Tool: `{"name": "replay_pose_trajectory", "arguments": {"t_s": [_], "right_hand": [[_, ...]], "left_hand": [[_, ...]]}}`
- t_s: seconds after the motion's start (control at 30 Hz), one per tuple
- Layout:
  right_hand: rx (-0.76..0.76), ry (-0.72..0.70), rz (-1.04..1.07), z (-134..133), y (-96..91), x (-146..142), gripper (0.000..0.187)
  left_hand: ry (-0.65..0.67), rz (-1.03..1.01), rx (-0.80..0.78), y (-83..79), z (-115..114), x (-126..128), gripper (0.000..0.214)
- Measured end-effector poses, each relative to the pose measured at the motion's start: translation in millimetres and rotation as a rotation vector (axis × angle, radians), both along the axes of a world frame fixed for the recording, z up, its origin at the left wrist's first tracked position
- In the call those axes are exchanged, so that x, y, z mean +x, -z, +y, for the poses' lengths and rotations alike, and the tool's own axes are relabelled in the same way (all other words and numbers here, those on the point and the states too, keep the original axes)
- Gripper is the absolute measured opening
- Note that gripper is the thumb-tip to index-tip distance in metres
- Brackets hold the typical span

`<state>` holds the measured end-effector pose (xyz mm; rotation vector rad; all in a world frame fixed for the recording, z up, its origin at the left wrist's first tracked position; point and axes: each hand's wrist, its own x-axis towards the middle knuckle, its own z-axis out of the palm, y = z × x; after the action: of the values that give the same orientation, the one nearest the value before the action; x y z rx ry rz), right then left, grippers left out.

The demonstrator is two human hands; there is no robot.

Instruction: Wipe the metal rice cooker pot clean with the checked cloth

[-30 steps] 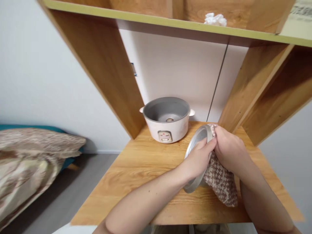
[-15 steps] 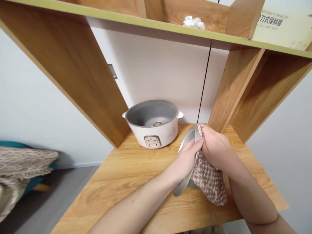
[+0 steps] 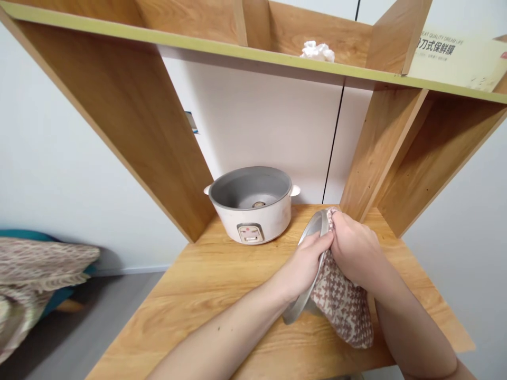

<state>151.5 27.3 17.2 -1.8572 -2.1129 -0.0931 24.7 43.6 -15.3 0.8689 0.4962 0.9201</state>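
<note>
My left hand (image 3: 304, 264) is closed on the rim of a silver-grey metal pot (image 3: 293, 312), which is held tilted on its side above the wooden tabletop (image 3: 222, 279). My right hand (image 3: 354, 245) is closed around a brown-and-cream houndstooth cloth (image 3: 343, 306) and presses it against the pot's rim, close to my left thumb. The cloth's loose end hangs down over the outside of the pot and hides most of its body. To the left stands a white rice cooker (image 3: 257, 224), lidless, with its grey inside and round centre plate showing.
Wooden side panels (image 3: 134, 132) frame the tabletop, and a shelf with a green edge (image 3: 222, 50) crosses above. On that shelf are crumpled white tissue (image 3: 317, 51) and a cling film box (image 3: 455, 60). A patterned blanket (image 3: 43, 261) lies on a teal seat at left.
The camera view has shifted a little, so everything sits slightly lower and to the right. Both hands keep their hold, and the cloth's loose end hangs slightly lower.
</note>
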Motion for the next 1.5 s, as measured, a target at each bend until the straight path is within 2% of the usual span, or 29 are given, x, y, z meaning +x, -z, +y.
{"name": "replay_pose_trajectory", "arguments": {"t_s": [0.13, 0.37, 0.67, 0.87, 1.33, 1.5], "right_hand": [[-0.031, 0.006, -0.006, 3, -0.6, 2, 0.009], [-0.054, 0.082, -0.181, -19, -3.5, -15, 0.016], [-0.026, 0.063, -0.049, -7, 1.2, -5, 0.010], [-0.078, 0.027, 0.060, 3, -1.7, 7, 0.007], [-0.032, 0.107, -0.078, -10, 2.7, -8, 0.009], [-0.048, 0.084, -0.023, -7, 1.5, -6, 0.009]], "left_hand": [[-0.019, 0.003, 0.025, -0.1, -1, 1, 0.041], [-0.038, 0.058, 0.056, 0.5, 1, 0, 0.039], [-0.028, 0.086, 0.125, 6.6, 3, -1, 0.038], [0.069, 0.057, 0.146, 3.0, -3, 0, 0.045], [0.034, 0.047, 0.133, 5.1, 0, 0, 0.039], [0.005, 0.046, 0.142, 7.0, 1, 0, 0.039]]}}
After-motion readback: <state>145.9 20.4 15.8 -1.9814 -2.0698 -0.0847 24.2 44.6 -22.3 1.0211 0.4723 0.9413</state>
